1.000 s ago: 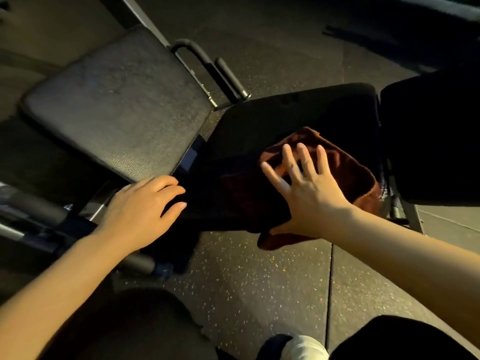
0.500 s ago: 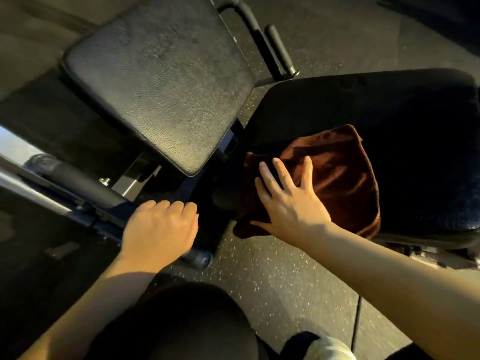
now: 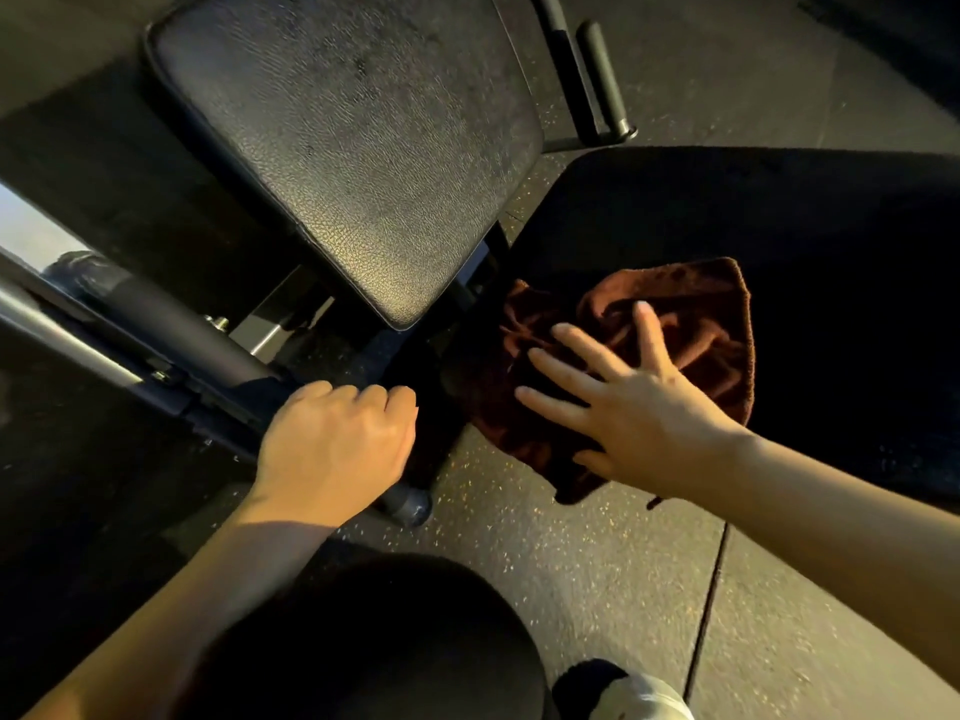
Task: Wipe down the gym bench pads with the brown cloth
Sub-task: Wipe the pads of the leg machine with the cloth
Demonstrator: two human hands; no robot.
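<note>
The brown cloth [image 3: 691, 324] lies crumpled on the near left corner of the dark seat pad [image 3: 831, 241], and its lower edge hangs over the pad's side. My right hand [image 3: 634, 407] presses flat on the cloth with fingers spread. The textured black back pad [image 3: 353, 148] slopes away at upper left with nothing on it. My left hand [image 3: 337, 444] is curled, knuckles up, around the black frame bar [image 3: 228, 366] just left of the seat pad. Its fingertips are hidden.
A padded roller and a metal tube [image 3: 62, 324] run along the left. A black handle bar [image 3: 597, 70] sticks out behind the pads. My dark-clad knee [image 3: 363, 641] and a white shoe [image 3: 639, 698] are at the bottom, on speckled rubber floor [image 3: 597, 574].
My right hand has slid the cloth leftward to the seat pad's left end. My left hand went from lying open on the pad edge to curled on the frame bar. My view moved closer.
</note>
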